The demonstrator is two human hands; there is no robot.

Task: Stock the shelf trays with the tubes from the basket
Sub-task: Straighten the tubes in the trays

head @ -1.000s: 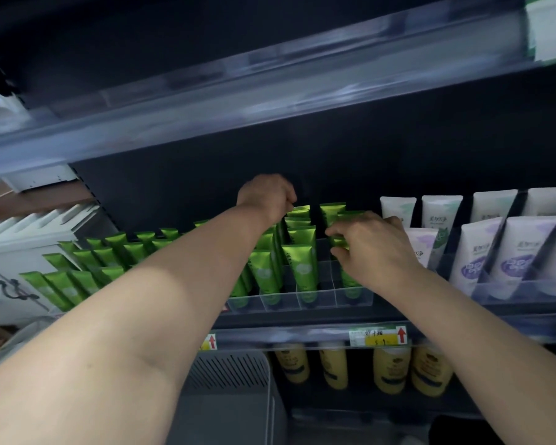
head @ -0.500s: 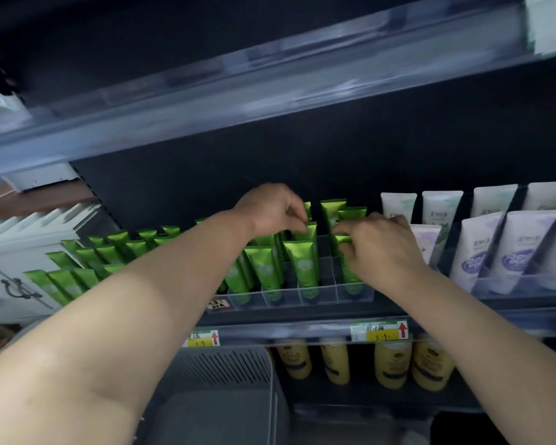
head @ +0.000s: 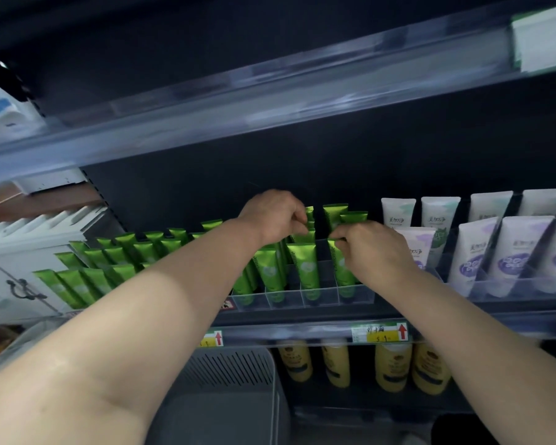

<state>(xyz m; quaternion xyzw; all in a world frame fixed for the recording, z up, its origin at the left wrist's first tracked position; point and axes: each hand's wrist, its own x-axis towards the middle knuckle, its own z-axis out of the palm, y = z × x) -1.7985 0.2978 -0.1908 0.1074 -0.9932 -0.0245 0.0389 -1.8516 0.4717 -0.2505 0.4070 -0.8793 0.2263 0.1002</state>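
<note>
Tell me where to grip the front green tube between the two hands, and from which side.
Pinch the green tube by its flat crimped top, coming from above. It stands cap-down in a narrow slot of the tray; dividers and neighbours block its sides.

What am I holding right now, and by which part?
The left hand pinches one green tube by its crimped top edge; right hand pinches the neighbouring green tube by its crimped top too. Both tubes stand in the clear tray.
</note>
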